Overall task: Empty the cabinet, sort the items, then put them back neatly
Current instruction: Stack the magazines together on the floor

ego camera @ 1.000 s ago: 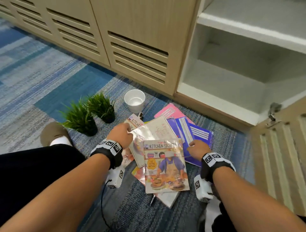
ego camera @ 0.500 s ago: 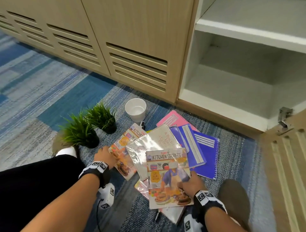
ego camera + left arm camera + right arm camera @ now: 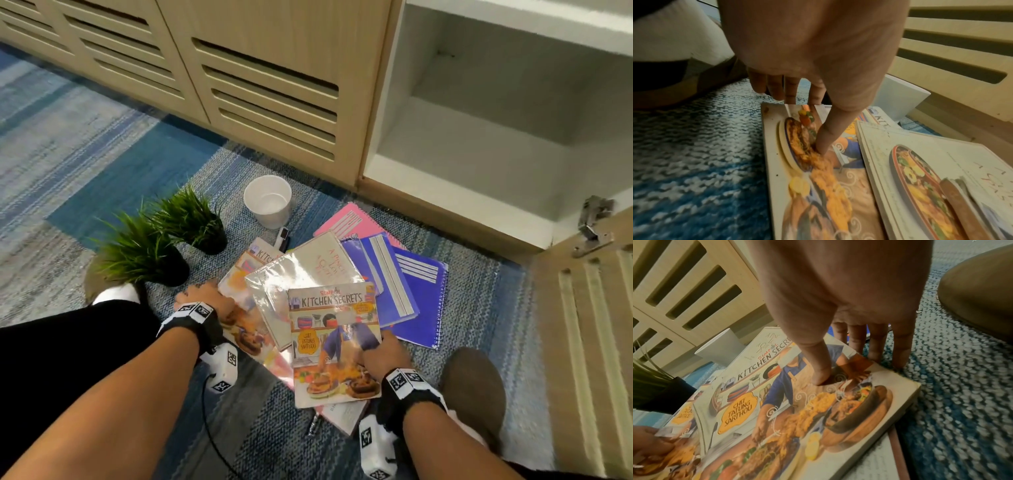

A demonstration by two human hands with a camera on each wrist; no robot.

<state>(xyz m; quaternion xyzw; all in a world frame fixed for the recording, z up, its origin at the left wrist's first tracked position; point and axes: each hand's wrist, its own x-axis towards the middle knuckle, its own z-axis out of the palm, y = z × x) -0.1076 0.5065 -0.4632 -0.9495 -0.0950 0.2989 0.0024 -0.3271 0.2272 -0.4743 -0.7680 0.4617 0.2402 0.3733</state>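
A pile of books lies on the carpet before the open, bare cabinet. On top is a "Kitchen Secrets" cookbook. My right hand pinches its right edge, thumb on the cover and fingers down its side. My left hand pinches the left edge of a second cookbook, thumb on its cover. Between them lies a pale plastic-wrapped book. Two blue notebooks and a pink one lie behind.
Two small potted plants and a white cup stand left of the pile. A small marker lies by the cup, a pen under the pile's near edge. The open cabinet door stands at right; my shoe is beside it.
My left hand has come down from the top of the pile to the left cookbook's edge. My right hand has left the blue notebooks and taken the top cookbook's right edge.
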